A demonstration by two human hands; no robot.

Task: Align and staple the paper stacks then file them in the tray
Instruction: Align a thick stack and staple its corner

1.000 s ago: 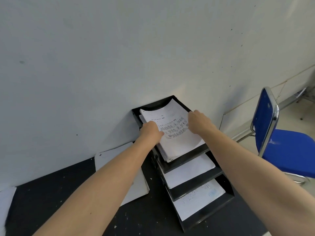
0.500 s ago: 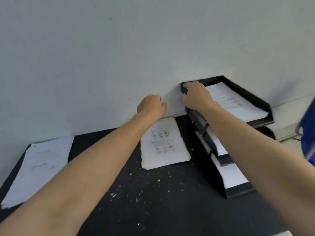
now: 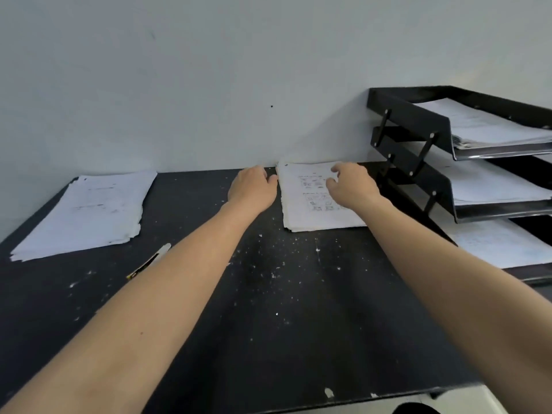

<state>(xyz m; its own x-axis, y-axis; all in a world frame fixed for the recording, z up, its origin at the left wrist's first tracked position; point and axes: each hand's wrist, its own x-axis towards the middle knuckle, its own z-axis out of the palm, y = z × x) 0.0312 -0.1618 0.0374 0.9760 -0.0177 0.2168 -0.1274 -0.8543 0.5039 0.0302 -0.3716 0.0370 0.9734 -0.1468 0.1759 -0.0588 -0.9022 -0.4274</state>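
A printed paper stack [image 3: 301, 209] lies on the black table against the wall, just left of the black three-tier tray [image 3: 418, 124]. My left hand [image 3: 252, 186] rests at the stack's upper left edge, fingers loosely curled, holding nothing. My right hand [image 3: 351, 185] hovers over the stack's top sheet with fingers bent and spread, gripping nothing. All three tray tiers hold white papers. A second paper stack [image 3: 86, 210] lies at the table's far left. A white and black stapler [image 3: 149, 261] lies between the two stacks, partly behind my left forearm.
The black table [image 3: 283, 309] is flecked with white specks and ends at its front edge near the bottom of the view. A pale wall [image 3: 209, 85] stands right behind the table. The tray fills the right side.
Both hands left the top tray tier and moved left and down to the stack beside the tray. The view swung left, bringing the far-left stack and stapler into sight.
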